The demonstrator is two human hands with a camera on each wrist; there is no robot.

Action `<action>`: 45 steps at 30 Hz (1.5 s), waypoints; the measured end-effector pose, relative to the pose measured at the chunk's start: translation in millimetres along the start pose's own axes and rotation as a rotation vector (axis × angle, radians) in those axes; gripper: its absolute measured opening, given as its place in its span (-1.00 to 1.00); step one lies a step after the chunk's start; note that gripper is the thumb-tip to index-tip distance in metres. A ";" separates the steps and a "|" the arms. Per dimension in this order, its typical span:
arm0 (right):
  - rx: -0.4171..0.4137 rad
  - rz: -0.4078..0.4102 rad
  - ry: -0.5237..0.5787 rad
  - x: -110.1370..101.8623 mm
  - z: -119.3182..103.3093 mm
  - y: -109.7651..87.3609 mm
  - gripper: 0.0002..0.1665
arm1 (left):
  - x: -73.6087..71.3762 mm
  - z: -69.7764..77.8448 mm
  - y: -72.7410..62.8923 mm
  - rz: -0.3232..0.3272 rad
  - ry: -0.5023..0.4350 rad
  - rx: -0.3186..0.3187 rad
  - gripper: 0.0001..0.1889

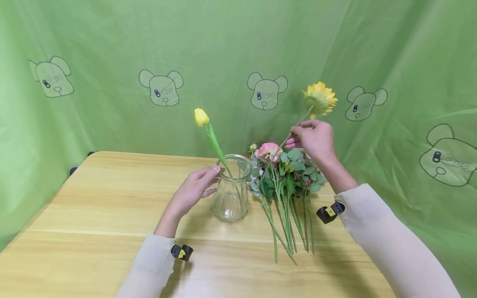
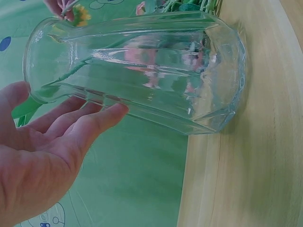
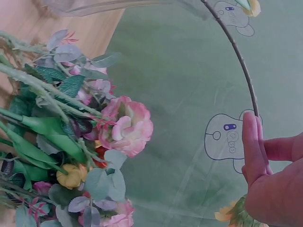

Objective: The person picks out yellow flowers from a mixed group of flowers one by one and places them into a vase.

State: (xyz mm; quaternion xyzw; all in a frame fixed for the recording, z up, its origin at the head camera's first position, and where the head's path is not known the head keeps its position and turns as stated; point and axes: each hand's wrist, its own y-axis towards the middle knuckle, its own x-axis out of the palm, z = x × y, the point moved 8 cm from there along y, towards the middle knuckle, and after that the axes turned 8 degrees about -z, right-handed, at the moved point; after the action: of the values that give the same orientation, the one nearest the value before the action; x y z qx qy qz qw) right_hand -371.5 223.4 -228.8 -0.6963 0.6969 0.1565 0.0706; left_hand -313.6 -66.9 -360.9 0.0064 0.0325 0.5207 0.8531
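A clear glass vase stands upright on the table with a yellow tulip leaning left in it. My left hand rests against the vase's left side, its thumb near the rim and its loosely extended fingers along the glass. Up at the right, my right hand pinches the thin brown stem of a sunflower between thumb and fingers. The sunflower's head points up and right above that hand. Its stem slopes down left toward the vase, the lower end hidden behind other blooms in the head view.
Right beside the vase lies a bunch of artificial flowers, with a pink bloom, grey-green leaves and long green stems reaching toward the front. A green curtain with bear drawings hangs behind the wooden table.
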 end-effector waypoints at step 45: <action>-0.094 -0.035 -0.085 45.0 -48.5 1.8 -0.64 | -2.8 -1.4 1.7 0.010 0.026 0.003 -0.36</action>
State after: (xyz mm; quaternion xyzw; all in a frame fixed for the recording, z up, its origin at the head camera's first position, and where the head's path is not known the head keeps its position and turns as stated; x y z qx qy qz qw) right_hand -368.4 165.4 -197.3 -0.7037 0.6728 0.2173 0.0704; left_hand -316.4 -68.6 -362.1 0.0011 0.0441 0.5249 0.8500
